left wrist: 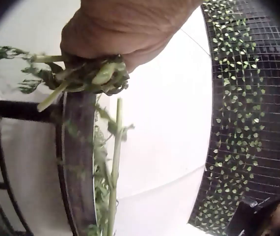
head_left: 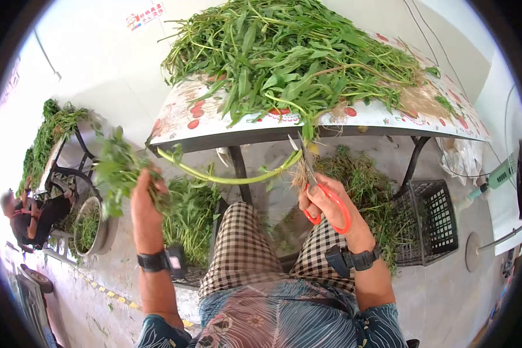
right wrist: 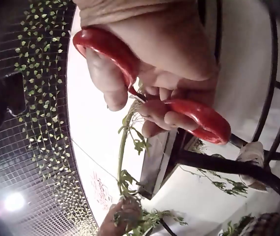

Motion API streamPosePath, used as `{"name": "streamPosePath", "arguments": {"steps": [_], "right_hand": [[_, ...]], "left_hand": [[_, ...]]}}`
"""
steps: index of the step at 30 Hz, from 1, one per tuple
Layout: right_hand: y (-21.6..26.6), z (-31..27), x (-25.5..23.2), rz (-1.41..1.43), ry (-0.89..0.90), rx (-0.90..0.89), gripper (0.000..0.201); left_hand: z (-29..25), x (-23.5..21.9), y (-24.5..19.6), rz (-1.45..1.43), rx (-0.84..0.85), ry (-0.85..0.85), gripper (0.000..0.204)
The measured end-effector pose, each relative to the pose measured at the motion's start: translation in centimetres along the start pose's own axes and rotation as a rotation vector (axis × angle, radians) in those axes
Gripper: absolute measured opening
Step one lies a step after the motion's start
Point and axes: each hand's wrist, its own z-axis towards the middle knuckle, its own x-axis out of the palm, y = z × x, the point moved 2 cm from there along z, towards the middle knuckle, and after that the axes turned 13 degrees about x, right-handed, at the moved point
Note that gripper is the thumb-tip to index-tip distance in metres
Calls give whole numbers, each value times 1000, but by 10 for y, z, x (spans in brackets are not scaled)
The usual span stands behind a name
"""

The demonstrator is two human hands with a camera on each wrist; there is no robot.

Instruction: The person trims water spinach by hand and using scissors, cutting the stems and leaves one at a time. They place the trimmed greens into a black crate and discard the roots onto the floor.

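Now | left hand (head_left: 147, 204) grips leafy stem (head_left: 226, 177) | right hand (head_left: 326, 204) holds red-handled scissors (head_left: 322, 194)

Showing bright orange-red on the handles of the scissors (head_left: 329, 210), steel grey on the blades. Gleaming pale green along the long stem (head_left: 232, 176), darkening to deep green in the leafy bunch (head_left: 119, 168). Heaping mixed greens, some yellowing, in the pile of greens (head_left: 290, 55) over the white worktop (head_left: 388, 116), with red fruit prints dotting its near edge. Wearing brown-and-cream check on the trousers (head_left: 243, 243), black on the watch straps (head_left: 153, 261). Looking black: the latticed crate (head_left: 432, 223).
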Motion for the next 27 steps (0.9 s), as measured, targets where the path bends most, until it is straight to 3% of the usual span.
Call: {"name": "streamPosePath", "arguments": {"steps": [1,2,3,4,6,9,16,20,24,27], "right_hand": [[1,0,5,-8,9,12,49],[2,-1,8,-17,18,24,49],[5,-3,12,-30,20,58,49],[3,-3,13,-25,18,61,50],[-1,-3,14,-14,4,66,50],[0,-9,13,-41,-40,40,49],[-12,-11,12,-106,-123,-10,38],[-15,-11,18,-68,-135,16,36],[-17,-17,19,-1,-114,72,35],[-18,-25,10,6,-155,104,32]], "left_hand": [[-19,8,3,60,-131,-20,21],[-33,15,7,264,-117,11,24],[-39,16,20,214,-187,0,29],[-50,25,16,133,-293,228,31],[-54,42,29,-125,-256,192,34],[-60,56,28,-369,-305,302,39],[-84,74,14,-605,-369,389,36],[-93,73,11,-419,-135,508,36],[-86,76,4,-114,-94,387,24],[-78,72,4,-127,-80,350,20]]}}
